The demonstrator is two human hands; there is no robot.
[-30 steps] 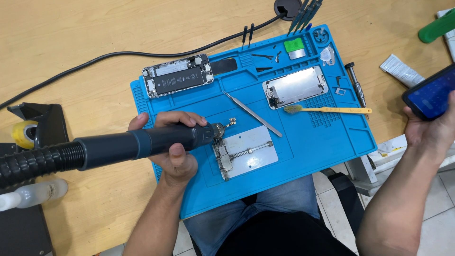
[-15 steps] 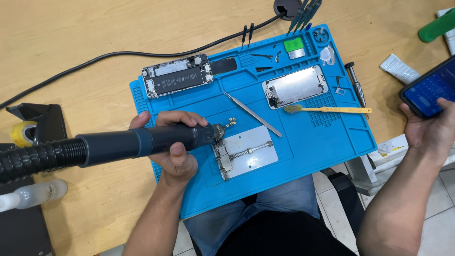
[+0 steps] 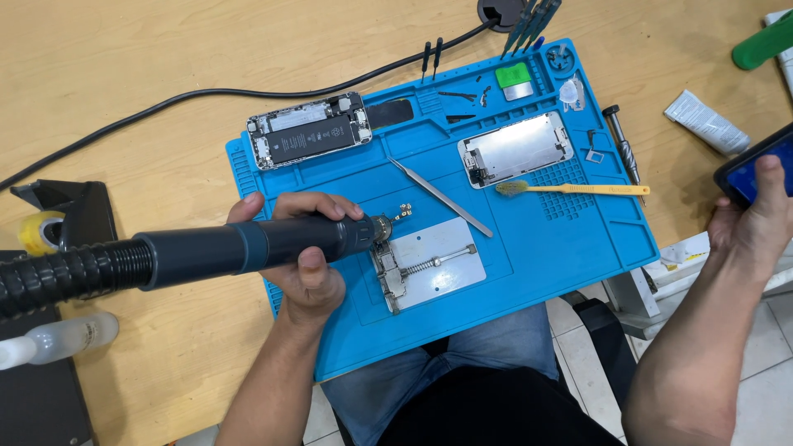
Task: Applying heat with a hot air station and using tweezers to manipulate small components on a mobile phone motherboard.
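Far out to the left of the left hand, a roll of yellow tape sits in a black holder and a clear bottle lies on the wooden tabletop. A ribbed black hose runs from there into the dark hot-air tool, which the left hand grips with fingers curled over the barrel and thumb underneath. The tool lies level, its metal nozzle pointing right, just over the left end of the grey board holder on the blue work mat.

Above that hand, an opened phone body rests on the mat's upper left corner. Just right of the nozzle, slim metal tweezers lie slantwise. Further right lie a silver phone back plate and a yellow-handled brush.

At the far right, off the mat's edge, the right hand holds a dark phone with a lit blue screen, thumb laid on its face, fingers wrapped behind. Above this hand lie a white tube and a green object on the tabletop.
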